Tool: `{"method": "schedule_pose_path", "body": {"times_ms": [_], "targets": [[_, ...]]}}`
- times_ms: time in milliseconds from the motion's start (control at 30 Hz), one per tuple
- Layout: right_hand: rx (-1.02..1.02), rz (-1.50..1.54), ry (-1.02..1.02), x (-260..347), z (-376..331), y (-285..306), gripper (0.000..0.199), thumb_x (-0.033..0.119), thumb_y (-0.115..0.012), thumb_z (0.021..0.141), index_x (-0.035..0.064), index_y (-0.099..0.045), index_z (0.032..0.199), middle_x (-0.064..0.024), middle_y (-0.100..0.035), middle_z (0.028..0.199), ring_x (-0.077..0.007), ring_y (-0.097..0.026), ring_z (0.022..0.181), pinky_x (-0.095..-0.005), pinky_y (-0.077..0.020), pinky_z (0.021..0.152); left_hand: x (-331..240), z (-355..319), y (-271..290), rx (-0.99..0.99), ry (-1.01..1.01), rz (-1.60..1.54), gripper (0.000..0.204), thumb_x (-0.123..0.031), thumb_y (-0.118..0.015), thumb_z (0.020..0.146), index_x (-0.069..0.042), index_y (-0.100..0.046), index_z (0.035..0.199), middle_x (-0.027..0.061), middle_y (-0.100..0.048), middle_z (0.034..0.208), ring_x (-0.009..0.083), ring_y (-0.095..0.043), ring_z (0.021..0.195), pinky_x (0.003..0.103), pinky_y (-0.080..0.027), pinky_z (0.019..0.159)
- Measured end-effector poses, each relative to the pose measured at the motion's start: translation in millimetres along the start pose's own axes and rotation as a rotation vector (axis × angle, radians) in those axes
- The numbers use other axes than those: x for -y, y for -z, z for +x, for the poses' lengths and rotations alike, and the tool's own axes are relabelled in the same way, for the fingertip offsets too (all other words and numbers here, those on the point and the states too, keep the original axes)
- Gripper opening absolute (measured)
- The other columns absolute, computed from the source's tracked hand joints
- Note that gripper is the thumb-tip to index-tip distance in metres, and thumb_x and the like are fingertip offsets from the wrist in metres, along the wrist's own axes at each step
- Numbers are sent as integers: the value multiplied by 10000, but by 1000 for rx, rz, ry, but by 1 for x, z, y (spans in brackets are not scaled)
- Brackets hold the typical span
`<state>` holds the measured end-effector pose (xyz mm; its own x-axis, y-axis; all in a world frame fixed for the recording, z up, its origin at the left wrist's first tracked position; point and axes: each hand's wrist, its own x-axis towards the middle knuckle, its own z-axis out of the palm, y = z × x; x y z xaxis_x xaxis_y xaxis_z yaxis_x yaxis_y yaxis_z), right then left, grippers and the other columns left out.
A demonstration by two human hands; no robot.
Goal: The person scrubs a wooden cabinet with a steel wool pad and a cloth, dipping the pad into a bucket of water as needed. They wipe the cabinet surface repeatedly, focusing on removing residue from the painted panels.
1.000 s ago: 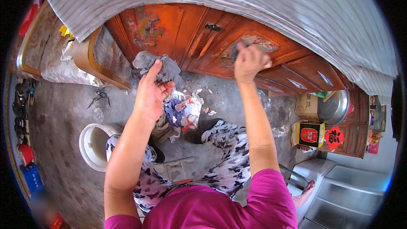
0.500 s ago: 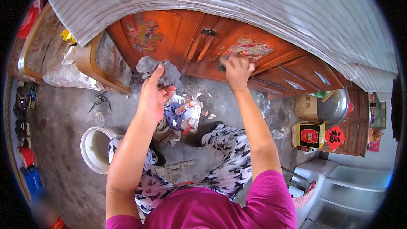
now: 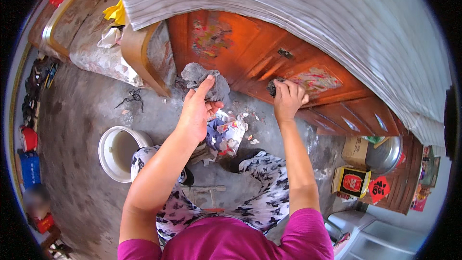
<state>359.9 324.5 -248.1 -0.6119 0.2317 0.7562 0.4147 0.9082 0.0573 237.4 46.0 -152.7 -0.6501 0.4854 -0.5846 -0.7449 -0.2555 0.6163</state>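
My left hand (image 3: 196, 113) is closed on a crumpled grey rag (image 3: 195, 74), held in the air before an orange-brown wooden cabinet (image 3: 250, 41). In my right hand (image 3: 290, 98) is a dark scouring pad, probably steel wool (image 3: 271, 88), pinched at the fingertips against or just off the cabinet door. Right beside that hand, a patch of torn, colourful paper remnants (image 3: 317, 80) clings to the door. A second scraped, multicoloured patch (image 3: 211, 36) marks the panel further left. Whether the pad touches the wood is hard to tell.
A white bucket of murky water (image 3: 126, 154) stands left of my knees. Paper scraps and cloth (image 3: 226, 132) lie on the floor between my feet. A striped cover (image 3: 288, 0) drapes over the cabinet. Left is a sofa (image 3: 96, 58); right, a cardboard box (image 3: 355, 151) and a metal basin (image 3: 385, 154).
The view has swung, so the cabinet and sofa sit further right in the picture. My right hand has shifted slightly left off the paper patch, showing more of the pad. The rag stays held.
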Motion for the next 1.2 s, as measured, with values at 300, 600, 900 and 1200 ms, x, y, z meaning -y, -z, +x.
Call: {"method": "schedule_pose_path", "body": {"times_ms": [300,600,900,1200], "targets": [[-435,167,168,114,164,-1,286,219,-847,758,388,-743,964,176,-597,992,-139,-506,1030,-389,-285,911,-19,1,26,-60,-41,-98,490,-483,-763,910,-139,-563,1198,19,-686,1038,149,-628,767,324,-484,807],[-97,30,496,118,110,-54,205,254,-682,830,379,-763,971,191,-648,1085,-110,-534,1011,-411,-291,907,-39,-15,29,-53,-50,-150,456,-485,-753,917,-139,-590,1166,6,-686,1016,137,-632,755,310,-483,778],[-143,112,502,140,135,-59,195,205,-691,812,368,-749,903,183,-689,996,-100,-565,1000,-396,-301,905,-43,-11,34,-31,-54,-197,480,-496,-762,902,-136,-580,1161,12,-695,1013,140,-645,745,316,-479,788],[-365,97,316,151,179,-27,302,145,-829,728,351,-737,929,180,-688,991,-128,-552,991,-400,-297,913,-47,-14,48,-67,-31,-200,360,-432,-727,953,-168,-616,1173,-8,-699,1053,144,-628,854,329,-502,806]]}}
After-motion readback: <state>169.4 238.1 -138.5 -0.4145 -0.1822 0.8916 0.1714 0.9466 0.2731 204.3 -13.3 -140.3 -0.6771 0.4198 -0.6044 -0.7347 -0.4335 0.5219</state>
